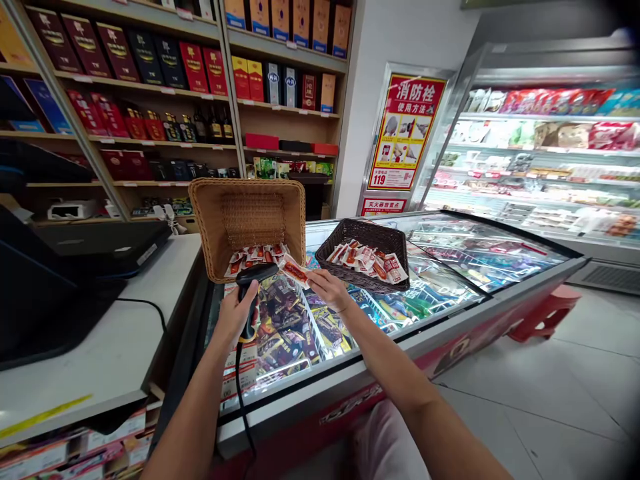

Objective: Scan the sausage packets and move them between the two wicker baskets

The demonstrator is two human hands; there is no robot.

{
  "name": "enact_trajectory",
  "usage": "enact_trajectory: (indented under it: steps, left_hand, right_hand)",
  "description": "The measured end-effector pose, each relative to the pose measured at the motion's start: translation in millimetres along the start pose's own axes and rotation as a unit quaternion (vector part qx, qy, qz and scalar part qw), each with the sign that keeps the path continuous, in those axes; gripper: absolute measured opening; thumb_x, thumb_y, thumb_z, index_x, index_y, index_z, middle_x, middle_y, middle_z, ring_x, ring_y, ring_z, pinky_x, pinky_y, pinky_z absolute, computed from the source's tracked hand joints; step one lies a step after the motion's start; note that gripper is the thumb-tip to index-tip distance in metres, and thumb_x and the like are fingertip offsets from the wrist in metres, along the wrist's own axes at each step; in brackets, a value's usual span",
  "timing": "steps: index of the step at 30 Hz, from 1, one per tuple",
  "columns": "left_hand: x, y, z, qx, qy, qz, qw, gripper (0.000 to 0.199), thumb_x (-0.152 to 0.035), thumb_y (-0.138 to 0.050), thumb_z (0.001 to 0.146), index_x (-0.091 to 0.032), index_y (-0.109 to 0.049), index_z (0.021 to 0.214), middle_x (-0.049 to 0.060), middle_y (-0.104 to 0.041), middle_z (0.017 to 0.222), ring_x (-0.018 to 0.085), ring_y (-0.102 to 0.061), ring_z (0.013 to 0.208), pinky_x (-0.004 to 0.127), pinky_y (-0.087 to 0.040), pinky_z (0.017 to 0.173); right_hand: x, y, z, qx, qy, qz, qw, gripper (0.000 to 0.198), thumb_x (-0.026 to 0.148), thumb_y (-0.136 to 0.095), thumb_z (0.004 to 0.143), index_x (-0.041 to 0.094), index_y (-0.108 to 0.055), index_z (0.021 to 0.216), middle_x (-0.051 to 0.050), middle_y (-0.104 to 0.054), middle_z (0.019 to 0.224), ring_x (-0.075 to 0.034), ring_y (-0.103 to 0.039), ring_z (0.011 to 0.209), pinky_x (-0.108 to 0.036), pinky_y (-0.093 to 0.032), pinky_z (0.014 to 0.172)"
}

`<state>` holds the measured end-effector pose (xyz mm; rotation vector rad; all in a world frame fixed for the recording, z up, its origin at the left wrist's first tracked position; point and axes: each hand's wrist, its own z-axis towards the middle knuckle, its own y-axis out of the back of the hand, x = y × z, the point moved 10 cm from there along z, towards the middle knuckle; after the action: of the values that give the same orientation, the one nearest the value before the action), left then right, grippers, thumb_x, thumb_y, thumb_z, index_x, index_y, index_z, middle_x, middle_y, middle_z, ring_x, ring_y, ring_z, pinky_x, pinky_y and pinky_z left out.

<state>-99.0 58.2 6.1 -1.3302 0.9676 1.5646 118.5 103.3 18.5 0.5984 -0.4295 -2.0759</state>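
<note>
My left hand (235,308) is wrapped round the handle of a black barcode scanner (256,272), whose cord hangs down over the freezer's front. In my right hand (327,288) is a packaged sausage (294,270), pinched at one end and held close to the scanner's head. Behind the scanner a tan wicker basket (250,190) is tipped toward me, with several sausage packets (257,253) along its low side. To the right, a dark brown woven basket (340,272) holds more sausage packets (367,260). Both baskets rest on the glass-topped freezer (400,333).
A checkout counter (100,313) with dark equipment (45,293) runs along the left. Shelves of boxed bottles (165,60) stand behind. Off to the right are a lit refrigerated display (545,153) and a red stool (547,313) on the tiled floor.
</note>
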Motion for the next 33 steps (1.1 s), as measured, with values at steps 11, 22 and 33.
enact_trajectory:
  steps: [11, 22, 33]
  left_hand:
    - [1.6, 9.7, 1.5, 0.009, -0.025, 0.116, 0.993, 0.054, -0.072, -0.07, 0.078, -0.023, -0.054, 0.062, 0.002, -0.054, 0.046, 0.016, -0.05, 0.037, 0.026, -0.036, 0.038]
    - [-15.2, 7.5, -5.6, 0.008, -0.064, 0.132, 0.989, 0.053, -0.07, -0.07, 0.079, -0.023, -0.055, 0.061, 0.002, -0.055, 0.047, 0.017, -0.049, 0.039, 0.027, -0.038, 0.041]
    - [-11.2, 6.1, -5.6, 0.005, -0.046, 0.111, 0.993, 0.052, -0.069, -0.072, 0.078, -0.023, -0.054, 0.062, 0.001, -0.054, 0.047, 0.016, -0.049, 0.038, 0.027, -0.04, 0.04]
  right_hand:
    - [-9.8, 2.7, -5.5, -0.022, -0.004, 0.051, 0.998, 0.026, 0.015, -0.055, 0.104, 0.02, -0.075, 0.089, -0.012, -0.077, 0.113, -0.022, -0.071, 0.106, -0.044, -0.069, 0.089]
    - [-12.2, 6.4, -3.6, -0.007, -0.017, 0.042, 0.999, 0.024, 0.013, -0.056, 0.103, 0.02, -0.075, 0.089, -0.012, -0.077, 0.114, -0.021, -0.069, 0.11, -0.043, -0.066, 0.094]
    - [-24.4, 8.9, -6.6, -0.027, -0.072, 0.046, 0.996, 0.021, 0.014, -0.059, 0.101, 0.021, -0.073, 0.088, -0.012, -0.076, 0.112, -0.023, -0.067, 0.107, -0.043, -0.065, 0.09]
